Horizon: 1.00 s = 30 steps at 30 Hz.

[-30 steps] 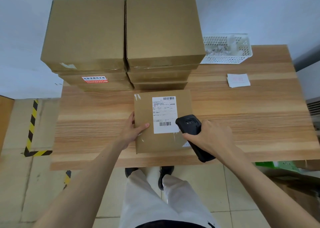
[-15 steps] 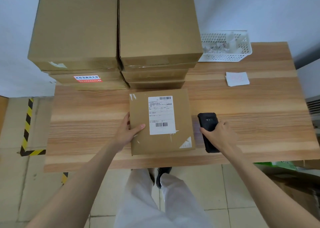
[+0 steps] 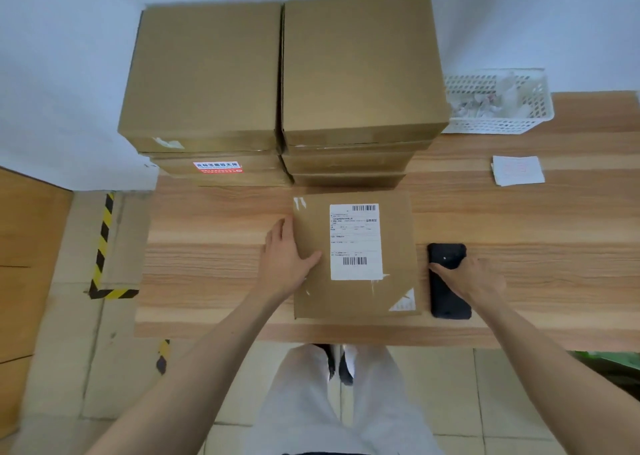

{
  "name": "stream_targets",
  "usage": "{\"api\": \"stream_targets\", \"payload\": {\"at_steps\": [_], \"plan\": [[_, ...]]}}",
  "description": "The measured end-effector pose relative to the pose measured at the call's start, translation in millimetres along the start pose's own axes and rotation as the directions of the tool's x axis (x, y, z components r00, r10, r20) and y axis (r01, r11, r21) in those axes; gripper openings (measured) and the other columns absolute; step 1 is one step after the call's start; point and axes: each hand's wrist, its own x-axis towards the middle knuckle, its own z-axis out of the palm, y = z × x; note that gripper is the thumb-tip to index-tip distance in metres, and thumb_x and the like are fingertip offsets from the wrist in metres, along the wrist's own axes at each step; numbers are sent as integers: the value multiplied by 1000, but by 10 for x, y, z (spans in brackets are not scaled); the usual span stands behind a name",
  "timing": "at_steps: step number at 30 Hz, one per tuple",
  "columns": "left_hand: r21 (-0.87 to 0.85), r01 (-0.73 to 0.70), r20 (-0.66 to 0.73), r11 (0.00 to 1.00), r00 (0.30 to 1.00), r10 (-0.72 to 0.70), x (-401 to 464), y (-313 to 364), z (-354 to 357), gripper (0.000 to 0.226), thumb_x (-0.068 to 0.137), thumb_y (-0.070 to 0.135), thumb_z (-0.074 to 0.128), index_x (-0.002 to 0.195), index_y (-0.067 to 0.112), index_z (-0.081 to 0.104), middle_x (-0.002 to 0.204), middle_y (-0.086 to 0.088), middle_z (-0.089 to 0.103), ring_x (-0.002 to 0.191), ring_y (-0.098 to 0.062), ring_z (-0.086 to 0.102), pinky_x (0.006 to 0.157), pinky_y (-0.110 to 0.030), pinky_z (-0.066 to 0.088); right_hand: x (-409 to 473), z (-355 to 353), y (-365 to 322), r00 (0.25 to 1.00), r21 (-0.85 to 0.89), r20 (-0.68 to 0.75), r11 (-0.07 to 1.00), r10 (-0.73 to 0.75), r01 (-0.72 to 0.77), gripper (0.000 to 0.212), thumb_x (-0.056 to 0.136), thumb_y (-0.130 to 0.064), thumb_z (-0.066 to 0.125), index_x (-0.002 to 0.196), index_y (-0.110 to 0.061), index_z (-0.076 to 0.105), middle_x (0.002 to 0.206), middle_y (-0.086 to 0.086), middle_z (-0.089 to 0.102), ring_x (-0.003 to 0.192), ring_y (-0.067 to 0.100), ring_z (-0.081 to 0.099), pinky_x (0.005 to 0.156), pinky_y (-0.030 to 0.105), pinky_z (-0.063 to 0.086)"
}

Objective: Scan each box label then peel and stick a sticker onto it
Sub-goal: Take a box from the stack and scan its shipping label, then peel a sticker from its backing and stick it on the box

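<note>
A flat cardboard box (image 3: 398, 247) lies near the table's front edge, with a white barcode label (image 3: 355, 241) on its top. My left hand (image 3: 285, 260) rests against the box's left side, fingers straight along the edge and thumb on the top face. To the right of the box a black handheld scanner (image 3: 446, 299) lies flat on the table. My right hand (image 3: 478, 281) holds it, the thumb reaching across its top; the other fingers are hidden behind the hand. A small white sticker sheet (image 3: 517, 170) lies at the right rear of the table.
Two stacks of large cardboard boxes (image 3: 356, 70) stand behind the labelled box, against the wall. A white plastic basket (image 3: 498, 125) with scraps sits at the back right. The wooden table (image 3: 214, 264) ends just ahead of my legs; yellow-black floor tape (image 3: 104, 247) lies left.
My right hand has swung the scanner off the label and laid it flat on the table right of the box. My left hand stayed at the box's left edge.
</note>
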Motion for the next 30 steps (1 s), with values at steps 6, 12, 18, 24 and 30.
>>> {"api": "stream_targets", "payload": {"at_steps": [6,12,18,24,30], "plan": [[199,-368,22,908,928,371,232,901,71,44,99,35,58,137,14,54,133,-5,53,125,-27,47,102,-37,37,317,-608,231,986,69,-111,988,-127,135,55,93,-53,60,117,-3,57,116,18,58,105,38,58,80,43,48],[222,-544,166,809,839,518,649,2260,653,37,102,36,54,132,14,57,132,-3,57,126,-22,46,99,-35,40,958,-1154,725,959,152,-159,954,-234,258,36,99,-35,58,122,-7,58,123,12,57,102,36,60,72,36,39],[189,-468,275,863,869,411,1072,3220,1203,35,102,35,56,131,15,59,132,-3,58,129,-23,49,95,-38,46,1630,-1517,1172,910,74,-151,914,-386,399,28,98,-34,58,115,-11,60,115,9,59,93,35,61,73,39,47],[110,-303,167,947,945,283,1541,3621,1534,32,96,35,63,123,19,65,123,-3,66,114,-24,58,85,-37,49,2234,-1636,1240,893,105,-69,887,-444,450,29,99,-30,59,123,-13,56,120,8,54,96,33,62,80,41,49],[112,-244,125,963,965,230,1857,3881,1782,32,91,30,65,120,16,65,124,-6,62,123,-28,52,81,-36,41,2661,-1554,1157,875,121,-52,866,-482,484,41,98,-27,59,136,-16,48,133,10,49,106,34,62,80,40,49]]}}
